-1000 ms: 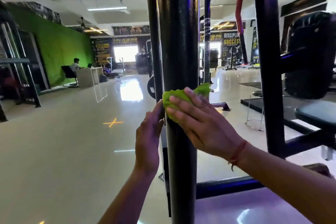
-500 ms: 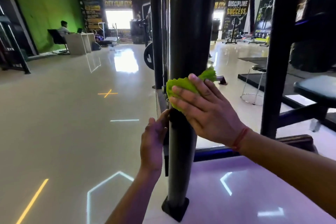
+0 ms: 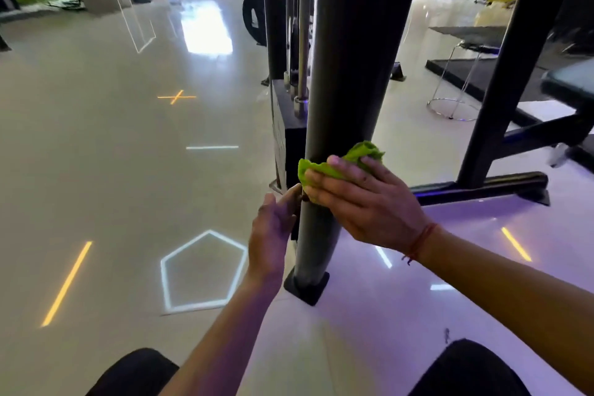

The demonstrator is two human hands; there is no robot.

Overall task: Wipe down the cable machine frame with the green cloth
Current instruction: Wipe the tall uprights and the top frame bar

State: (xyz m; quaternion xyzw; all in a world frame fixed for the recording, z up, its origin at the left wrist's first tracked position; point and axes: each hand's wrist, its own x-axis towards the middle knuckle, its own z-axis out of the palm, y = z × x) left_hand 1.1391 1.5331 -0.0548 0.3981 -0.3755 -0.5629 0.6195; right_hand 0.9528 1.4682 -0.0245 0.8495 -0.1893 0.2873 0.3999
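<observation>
Glossy gym floor (image 3: 128, 170), light markings lower left. Left hand (image 3: 273, 231), centre: fingers straight, steadying the cable machine frame (image 3: 347, 74) low on its upright. Right hand (image 3: 369, 202): fingers flat, pressing the green cloth (image 3: 324, 167) against that upright. Advice: keep firm, even pressure down to the base plate.

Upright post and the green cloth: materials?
Upright post: likely painted or powder-coated metal, dark with a soft satin sheen. Green cloth: soft fabric, maybe microfibre; it crumples and folds under the right hand.
</observation>
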